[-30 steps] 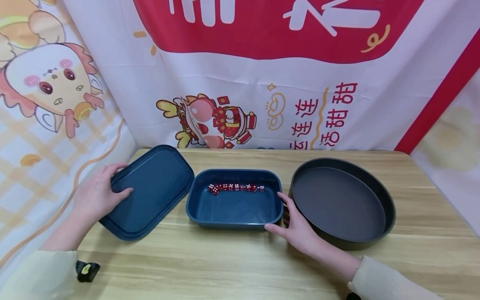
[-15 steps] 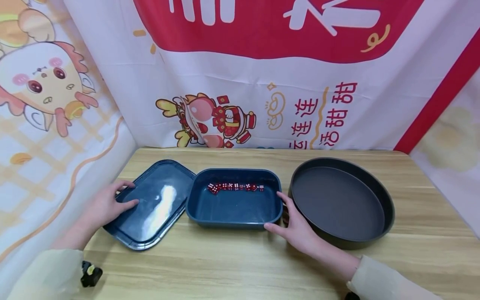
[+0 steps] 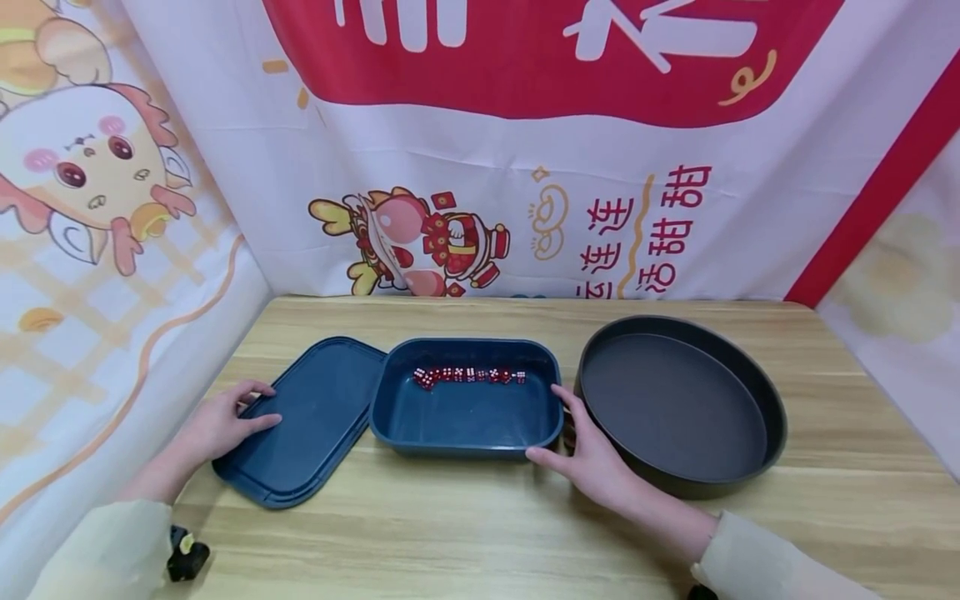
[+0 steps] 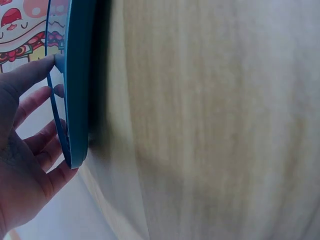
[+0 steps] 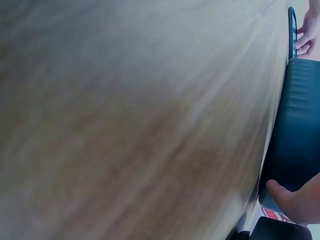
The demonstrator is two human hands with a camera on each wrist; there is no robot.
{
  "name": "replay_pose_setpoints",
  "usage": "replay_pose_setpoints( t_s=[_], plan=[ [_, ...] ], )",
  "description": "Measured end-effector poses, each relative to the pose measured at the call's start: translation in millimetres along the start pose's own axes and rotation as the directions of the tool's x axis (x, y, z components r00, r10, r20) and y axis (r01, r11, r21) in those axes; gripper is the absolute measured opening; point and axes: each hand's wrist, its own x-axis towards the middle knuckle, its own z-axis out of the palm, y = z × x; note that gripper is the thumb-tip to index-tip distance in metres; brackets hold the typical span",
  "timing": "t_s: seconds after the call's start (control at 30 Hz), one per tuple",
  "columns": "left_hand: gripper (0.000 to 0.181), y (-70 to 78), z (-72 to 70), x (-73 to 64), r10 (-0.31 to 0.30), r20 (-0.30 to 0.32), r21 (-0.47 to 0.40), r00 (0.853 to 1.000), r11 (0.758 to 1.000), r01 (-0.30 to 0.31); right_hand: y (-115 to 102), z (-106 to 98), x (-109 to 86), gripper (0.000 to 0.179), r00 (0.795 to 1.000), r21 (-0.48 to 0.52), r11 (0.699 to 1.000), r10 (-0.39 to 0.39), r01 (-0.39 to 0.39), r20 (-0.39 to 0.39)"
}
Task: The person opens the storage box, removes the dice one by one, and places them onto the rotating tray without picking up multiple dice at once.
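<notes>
A dark blue rectangular lid (image 3: 318, 417) lies at the left, its right side against a blue box. My left hand (image 3: 225, 423) holds its left edge, thumb on the top face and fingers at the rim; in the left wrist view, fingertips of the left hand (image 4: 35, 135) touch the edge of the lid (image 4: 79, 85). Several red dice (image 3: 459, 375) lie in a row along the back of the open blue box (image 3: 465, 425). At the box's right end, my right hand (image 3: 592, 458) grips the front corner, and its thumb (image 5: 280, 194) presses the box wall in the right wrist view.
A round dark grey pan (image 3: 675, 408) stands at the right, close behind the right hand. The wooden table (image 3: 450, 533) ends at a hanging printed cloth (image 3: 285, 208) at the back and another cloth on the left.
The lid has come down from a raised, tilted position to lie lower and flatter, the left hand moving slightly right and toward me with it. The right hand and box have stayed put.
</notes>
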Motion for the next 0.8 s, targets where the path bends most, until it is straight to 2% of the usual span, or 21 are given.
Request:
replay_pose_setpoints(
  t_s=[0.3,0.47,0.8],
  plan=[
    [0.042,-2.2,2.1,1.5,0.018,-0.005,0.028,1.000,0.999,-0.018,-2,0,-1.0,0.087,1.000,0.022,1.000,0.010,-0.010,-0.013],
    [0.042,-1.2,1.8,0.7,0.030,-0.011,0.014,0.999,0.999,-0.030,-3,0,-2.1,0.086,1.000,0.027,1.000,0.010,-0.010,-0.012],
    [0.041,11.2,-7.7,-2.3,0.090,-0.049,-0.037,0.995,0.995,-0.092,-2,-1,-3.7,0.087,1.000,0.025,1.000,-0.008,0.008,-0.007]
  ],
)
